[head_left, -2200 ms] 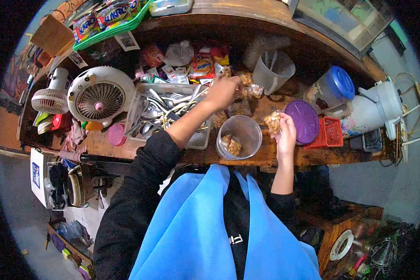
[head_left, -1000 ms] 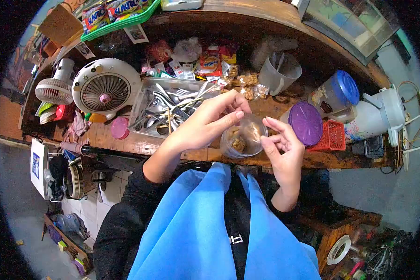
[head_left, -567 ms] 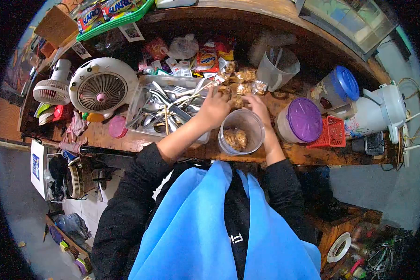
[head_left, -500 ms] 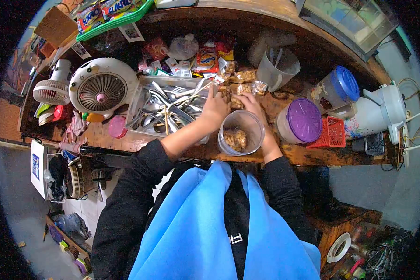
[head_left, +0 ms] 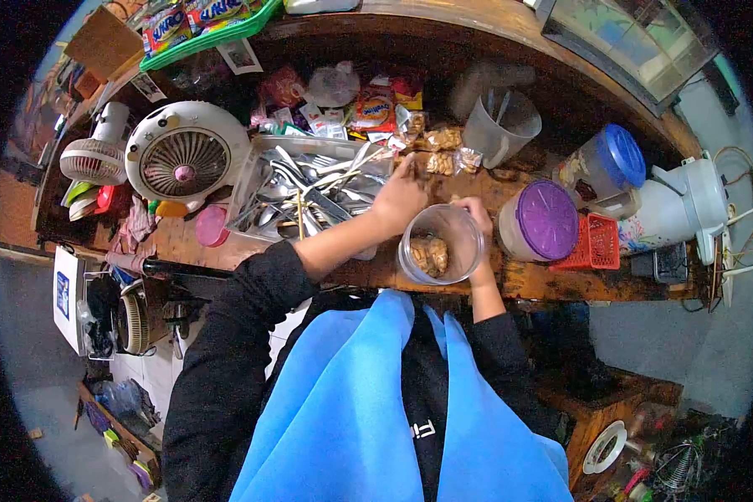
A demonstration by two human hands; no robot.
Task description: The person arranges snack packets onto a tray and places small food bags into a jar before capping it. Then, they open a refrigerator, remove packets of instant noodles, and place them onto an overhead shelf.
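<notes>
A clear plastic jar (head_left: 463,261) stands near the table's front edge, with several brown snack packets (head_left: 427,254) in its bottom. My right hand (head_left: 480,219) is at the jar's far right side, fingers curled in behind the rim. Part of it shows only through the plastic, and what its fingertips close on is hidden. My left hand (head_left: 400,201) is over the table left of the jar, index finger stretched towards a pile of snack packets (head_left: 440,151). Nothing shows in it. On its left is a clear tray (head_left: 241,197) of spoons and forks (head_left: 309,188).
Behind the packets stands a translucent container (head_left: 502,130). To the right are a purple-lidded tub (head_left: 547,221), a red basket (head_left: 597,243), a blue-lidded jar (head_left: 617,159) and a thermos jug (head_left: 686,205). Two fans, one a round fan (head_left: 184,163), stand at left.
My right hand has drawn back from the snack packets to the jar's far right side. My left hand has moved slightly right and back. The jar has shifted a little right.
</notes>
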